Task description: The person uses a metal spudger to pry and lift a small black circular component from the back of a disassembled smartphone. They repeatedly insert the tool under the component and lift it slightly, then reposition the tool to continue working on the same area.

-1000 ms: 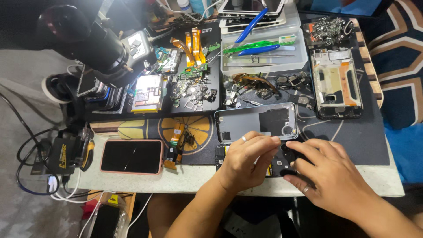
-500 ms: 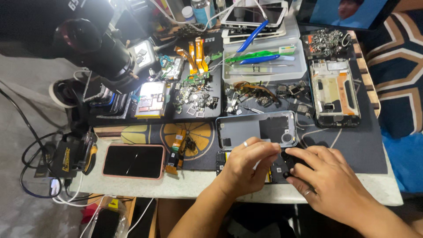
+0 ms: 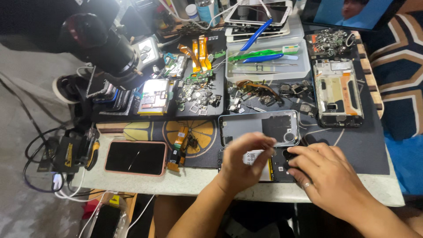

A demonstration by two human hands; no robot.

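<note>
An opened phone [image 3: 266,169], back removed, lies at the table's near edge with a white label and a yellow strip showing. My left hand [image 3: 243,162] hovers over its middle with thumb and forefinger pinched together; I cannot see whether anything tiny is between them. My right hand [image 3: 327,177] holds the phone's right end, fingertips on the dark camera part [image 3: 287,155]. A ring sits on one finger. Just behind the phone lies its grey back cover [image 3: 256,127].
A phone in a pink case [image 3: 135,157] lies left of my hands. Farther back are a black microscope [image 3: 102,43], orange flex cables [image 3: 199,47], loose small parts [image 3: 198,94], a clear tray with tools [image 3: 264,59] and a stripped phone frame [image 3: 337,93]. A cabled black device [image 3: 67,152] sits far left.
Both hands stay on the opened phone. My left fingers have curled into a tighter pinch above its middle, and my right fingertips have shifted slightly on the camera end.
</note>
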